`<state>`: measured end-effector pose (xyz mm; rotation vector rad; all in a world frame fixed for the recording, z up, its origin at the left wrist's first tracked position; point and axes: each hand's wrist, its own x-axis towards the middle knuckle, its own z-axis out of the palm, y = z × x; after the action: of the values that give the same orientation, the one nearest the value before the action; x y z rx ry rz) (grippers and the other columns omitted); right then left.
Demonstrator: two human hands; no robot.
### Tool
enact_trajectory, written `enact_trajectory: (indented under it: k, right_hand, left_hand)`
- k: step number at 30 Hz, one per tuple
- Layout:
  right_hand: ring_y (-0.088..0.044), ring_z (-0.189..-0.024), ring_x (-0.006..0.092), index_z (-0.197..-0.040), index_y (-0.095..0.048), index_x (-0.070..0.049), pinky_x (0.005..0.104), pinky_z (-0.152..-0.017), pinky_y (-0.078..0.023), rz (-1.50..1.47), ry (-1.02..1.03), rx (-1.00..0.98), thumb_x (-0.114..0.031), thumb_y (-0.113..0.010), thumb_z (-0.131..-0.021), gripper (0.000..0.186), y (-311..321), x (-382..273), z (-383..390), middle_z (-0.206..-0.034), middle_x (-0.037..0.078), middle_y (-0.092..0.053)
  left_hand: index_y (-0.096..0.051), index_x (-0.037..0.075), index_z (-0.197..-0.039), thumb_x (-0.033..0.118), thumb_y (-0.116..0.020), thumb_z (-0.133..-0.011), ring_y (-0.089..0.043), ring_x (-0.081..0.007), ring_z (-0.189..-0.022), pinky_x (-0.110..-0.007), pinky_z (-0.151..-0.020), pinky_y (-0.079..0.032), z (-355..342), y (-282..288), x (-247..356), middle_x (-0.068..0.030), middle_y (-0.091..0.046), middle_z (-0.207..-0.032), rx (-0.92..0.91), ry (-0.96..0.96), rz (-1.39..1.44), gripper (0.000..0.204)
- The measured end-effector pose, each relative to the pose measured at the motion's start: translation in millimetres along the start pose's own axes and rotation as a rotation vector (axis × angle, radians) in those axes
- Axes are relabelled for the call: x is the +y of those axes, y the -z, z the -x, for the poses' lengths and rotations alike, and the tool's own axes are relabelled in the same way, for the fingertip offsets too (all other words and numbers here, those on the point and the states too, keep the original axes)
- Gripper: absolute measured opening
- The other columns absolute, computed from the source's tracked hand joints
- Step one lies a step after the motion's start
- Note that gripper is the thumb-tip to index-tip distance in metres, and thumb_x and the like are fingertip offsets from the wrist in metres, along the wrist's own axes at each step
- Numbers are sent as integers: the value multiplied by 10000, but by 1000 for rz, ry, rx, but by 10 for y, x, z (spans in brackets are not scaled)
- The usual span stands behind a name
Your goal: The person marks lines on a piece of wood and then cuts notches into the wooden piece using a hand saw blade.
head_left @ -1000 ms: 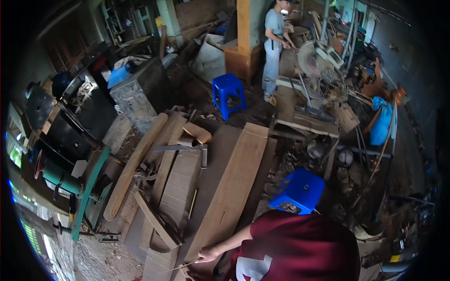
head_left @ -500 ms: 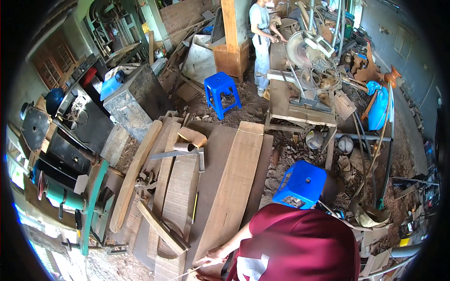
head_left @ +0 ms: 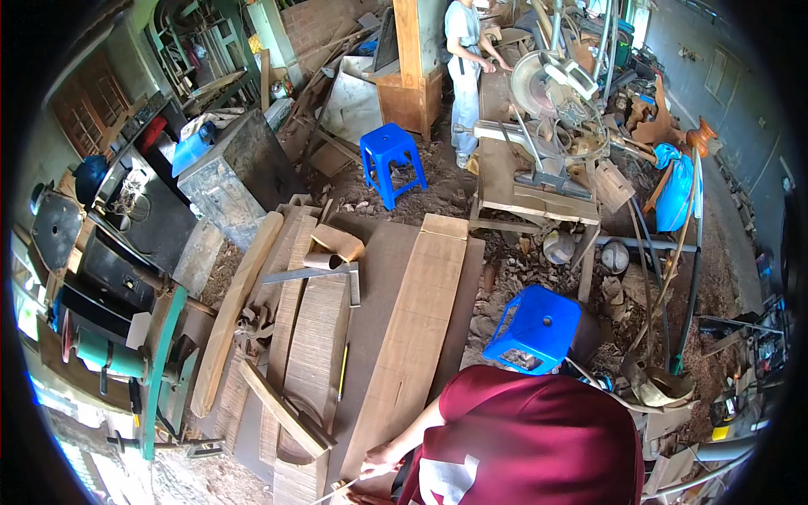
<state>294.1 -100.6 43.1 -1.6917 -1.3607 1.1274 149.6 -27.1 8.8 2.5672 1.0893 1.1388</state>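
Neither my left hand nor my right hand shows. At the bottom, someone in a maroon top (head_left: pixel 539 429) bends low, head out of view; their hand (head_left: pixel 379 461) grips a thin light strip by a long wide plank (head_left: pixel 408 328). Left of that plank lie rough-sawn boards (head_left: pixel 316 353), a short angled piece (head_left: pixel 269 396), a metal square (head_left: pixel 353 290), a yellow pencil (head_left: pixel 342 370) and a thick timber (head_left: pixel 227 328).
Another person (head_left: pixel 463 84) stands at the back beside a cluttered bench (head_left: pixel 505 177) and saw (head_left: pixel 530 80). Blue stools stand mid-floor (head_left: pixel 389 143) and at right (head_left: pixel 530 320). A green machine (head_left: pixel 118 358), grimy metal cabinet (head_left: pixel 240 168) and blue bag (head_left: pixel 677 194) line the sides.
My view has shifted slightly and the picture has brightened, so the scene sits a little differently in frame. The bent person's hand with the strip has moved slightly.
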Motion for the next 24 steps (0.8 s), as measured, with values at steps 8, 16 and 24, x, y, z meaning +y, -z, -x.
enact_trajectory:
  k: [8,16,24]
  right_hand:
    - [-524,-393,235,-756,-558,-18,352,-402,-446,-63,-55,-26,-444,-354,-858,483,-78,-94,32,-505,142,-541]
    - [-519,-387,230,-766,-558,-27,349,-391,-440,-99,-127,-53,-446,-359,-856,473,-2,-117,111,-504,142,-539]
    - [-514,-380,226,-775,-557,-36,346,-379,-434,-146,-204,-68,-449,-365,-855,462,173,-146,209,-502,142,-537]
  left_hand:
    - [-587,157,-1005,228,-579,-763,-516,-292,-774,-350,-640,-442,121,92,-97,-130,-533,-888,53,68,10,253]
    - [-586,150,-1006,226,-576,-768,-515,-290,-774,-348,-641,-442,252,71,-65,-132,-534,-887,115,153,42,250]
    - [-585,143,-1007,224,-574,-774,-515,-288,-774,-346,-642,-442,348,69,-39,-133,-534,-887,166,225,75,246]
